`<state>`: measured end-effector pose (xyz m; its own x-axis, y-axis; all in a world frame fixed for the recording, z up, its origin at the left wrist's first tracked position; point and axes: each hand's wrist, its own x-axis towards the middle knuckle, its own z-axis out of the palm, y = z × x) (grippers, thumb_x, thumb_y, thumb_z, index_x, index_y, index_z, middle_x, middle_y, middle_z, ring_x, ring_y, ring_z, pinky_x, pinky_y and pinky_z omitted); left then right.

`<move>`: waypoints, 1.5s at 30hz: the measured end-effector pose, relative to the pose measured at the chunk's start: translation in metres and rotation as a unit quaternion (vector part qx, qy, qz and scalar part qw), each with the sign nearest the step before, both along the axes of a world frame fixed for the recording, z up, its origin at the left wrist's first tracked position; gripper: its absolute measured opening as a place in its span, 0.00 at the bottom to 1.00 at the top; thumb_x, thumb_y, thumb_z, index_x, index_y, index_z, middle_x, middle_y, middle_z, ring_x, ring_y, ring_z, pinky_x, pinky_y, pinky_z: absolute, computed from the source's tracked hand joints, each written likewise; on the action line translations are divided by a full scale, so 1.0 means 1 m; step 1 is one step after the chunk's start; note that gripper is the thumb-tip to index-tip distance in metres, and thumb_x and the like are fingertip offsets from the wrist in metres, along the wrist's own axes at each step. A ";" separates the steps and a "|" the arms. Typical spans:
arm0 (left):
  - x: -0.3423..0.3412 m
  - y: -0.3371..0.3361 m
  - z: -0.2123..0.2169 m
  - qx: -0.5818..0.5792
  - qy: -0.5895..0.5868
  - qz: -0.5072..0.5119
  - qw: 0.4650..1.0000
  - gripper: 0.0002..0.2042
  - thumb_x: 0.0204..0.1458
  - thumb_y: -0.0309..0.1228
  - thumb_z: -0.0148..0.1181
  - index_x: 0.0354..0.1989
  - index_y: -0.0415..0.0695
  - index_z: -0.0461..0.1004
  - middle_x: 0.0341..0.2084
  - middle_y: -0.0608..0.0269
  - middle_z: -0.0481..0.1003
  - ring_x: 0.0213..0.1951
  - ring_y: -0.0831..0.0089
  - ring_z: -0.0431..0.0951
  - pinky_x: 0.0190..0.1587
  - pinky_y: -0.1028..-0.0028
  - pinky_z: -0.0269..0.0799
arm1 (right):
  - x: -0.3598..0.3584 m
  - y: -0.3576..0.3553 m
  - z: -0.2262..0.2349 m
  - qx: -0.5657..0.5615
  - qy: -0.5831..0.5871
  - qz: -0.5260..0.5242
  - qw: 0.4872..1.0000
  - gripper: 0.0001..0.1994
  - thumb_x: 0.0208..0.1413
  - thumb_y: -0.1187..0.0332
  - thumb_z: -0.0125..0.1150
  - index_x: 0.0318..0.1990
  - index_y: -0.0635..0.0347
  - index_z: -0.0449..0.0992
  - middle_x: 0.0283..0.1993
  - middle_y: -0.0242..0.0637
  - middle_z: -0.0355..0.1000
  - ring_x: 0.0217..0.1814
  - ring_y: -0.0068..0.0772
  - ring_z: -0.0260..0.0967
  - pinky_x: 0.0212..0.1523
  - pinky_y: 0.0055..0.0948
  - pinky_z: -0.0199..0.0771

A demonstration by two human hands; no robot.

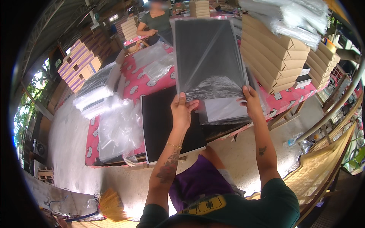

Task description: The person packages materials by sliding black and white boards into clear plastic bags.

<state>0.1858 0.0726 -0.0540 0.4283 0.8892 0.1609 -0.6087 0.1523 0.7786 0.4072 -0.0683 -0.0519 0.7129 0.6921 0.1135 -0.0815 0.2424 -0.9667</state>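
Observation:
A black rectangular sheet in a see-through plastic bag (211, 53) is held up, tilted, above the table. My left hand (181, 110) grips the bag's near left corner between thumb and fingers. On the near right corner, my right hand (251, 102) pinches the plastic. Between the hands the bag's near end is wrinkled and sags past the sheet. A stack of black sheets (167, 125) lies under my left forearm. Beyond it, partly hidden by the raised bag, a white sheet (224, 110) shows under plastic near the table's front edge.
Loose plastic bags (119, 127) and a pile of bagged sheets (99, 87) lie left on the pink patterned table (142, 85). Tall stacks of brown cardboard boxes (272, 53) stand right, topped with plastic bundles (291, 17). A person (156, 22) is across the table. A broom (112, 205) lies lower left.

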 end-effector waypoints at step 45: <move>0.070 -0.034 -0.072 0.507 0.530 -0.055 0.677 0.24 0.41 0.26 0.66 0.50 0.36 0.71 0.39 0.35 0.72 0.44 0.43 0.73 0.48 0.59 0.69 | 0.078 -0.061 -0.110 -0.245 -0.405 -0.197 0.859 0.23 0.48 0.63 0.63 0.50 0.68 0.70 0.48 0.55 0.70 0.51 0.57 0.67 0.54 0.44 0.64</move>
